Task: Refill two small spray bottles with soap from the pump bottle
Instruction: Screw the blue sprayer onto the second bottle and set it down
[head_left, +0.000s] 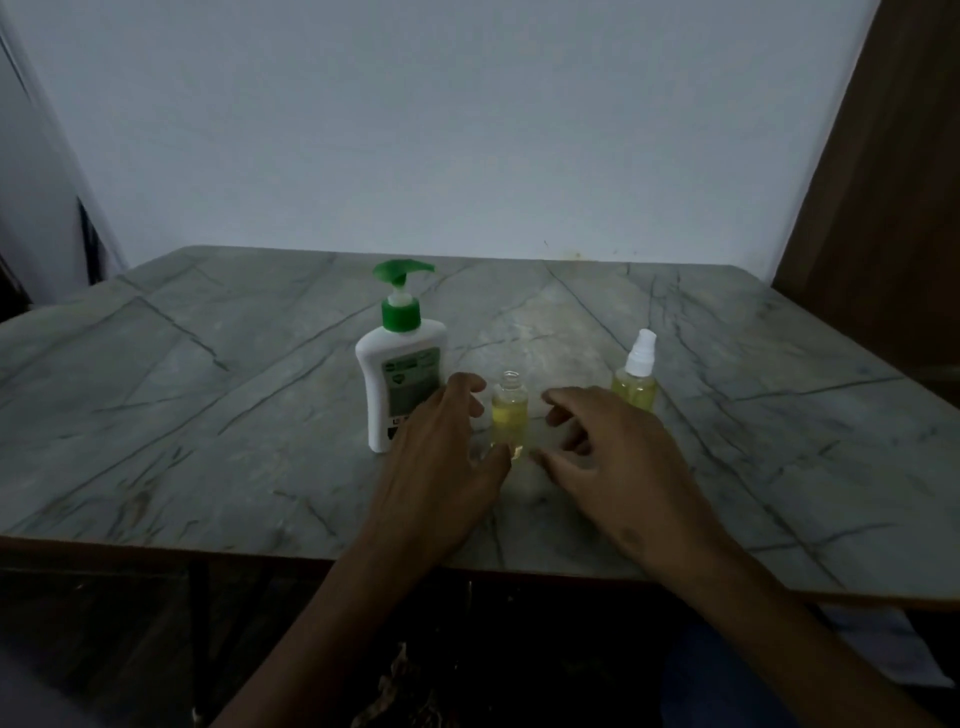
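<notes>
A white pump bottle (400, 364) with a green pump head stands upright near the table's middle. Just right of it stands a small clear spray bottle (509, 410) with no cap, partly filled with yellow liquid. Further right, a second small spray bottle (636, 376) holds yellow liquid and wears its white spray top. My left hand (441, 457) hovers on the left of the uncapped bottle, fingers spread, holding nothing. My right hand (613, 457) is on that bottle's right, fingers curled loosely apart, empty. Whether my left thumb touches the bottle's base is unclear.
The grey marble-patterned table (208, 415) reaches to a pale wall behind. Its front edge runs just under my forearms. A dark wooden panel (883, 208) stands at the right. The scene is dim.
</notes>
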